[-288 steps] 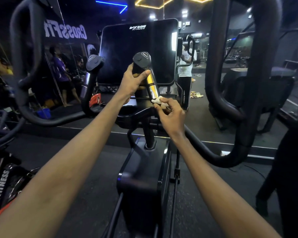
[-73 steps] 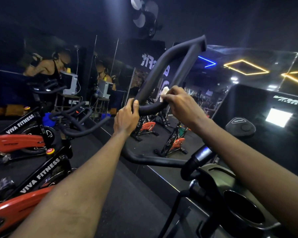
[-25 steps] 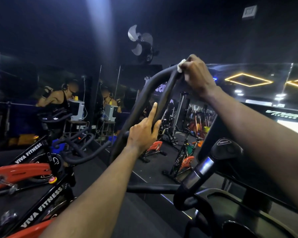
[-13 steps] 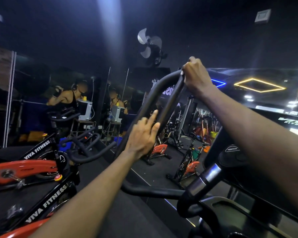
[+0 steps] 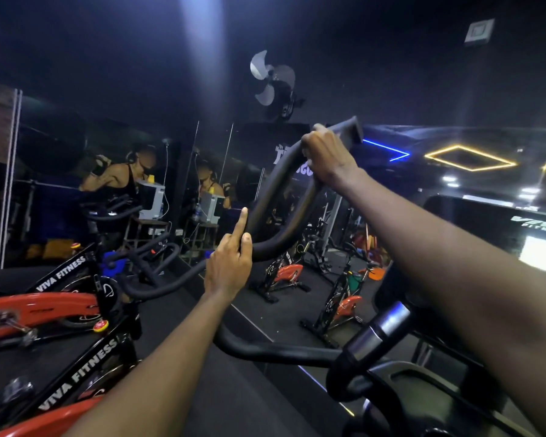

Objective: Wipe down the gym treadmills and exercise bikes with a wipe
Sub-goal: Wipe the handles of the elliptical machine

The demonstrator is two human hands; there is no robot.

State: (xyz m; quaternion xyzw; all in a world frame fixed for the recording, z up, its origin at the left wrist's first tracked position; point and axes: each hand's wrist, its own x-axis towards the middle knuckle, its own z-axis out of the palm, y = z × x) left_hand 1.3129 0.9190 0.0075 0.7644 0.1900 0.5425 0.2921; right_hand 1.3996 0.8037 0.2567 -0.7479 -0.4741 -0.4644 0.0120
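A black looped handlebar [image 5: 271,197] of the exercise machine rises in front of me. My right hand [image 5: 327,156] grips its upper part, just short of the bar's end [image 5: 352,134]. The white wipe is hidden under that hand's fingers. My left hand [image 5: 230,266] holds the lower bend of the same bar, thumb against it and index finger stretched straight up along it. Both forearms reach in from the bottom of the view.
Red and black spin bikes [image 5: 54,310] stand close on my left. A mirror wall [image 5: 297,279] ahead reflects more bikes. The machine's dark console [image 5: 498,234] and a silver-banded grip [image 5: 382,332] sit at the right. A fan [image 5: 271,80] hangs high on the wall.
My right hand has slid a little down from the bar's tip, so the end now shows past it, and the wipe has gone out of sight. The left hand stays at the lower bend.
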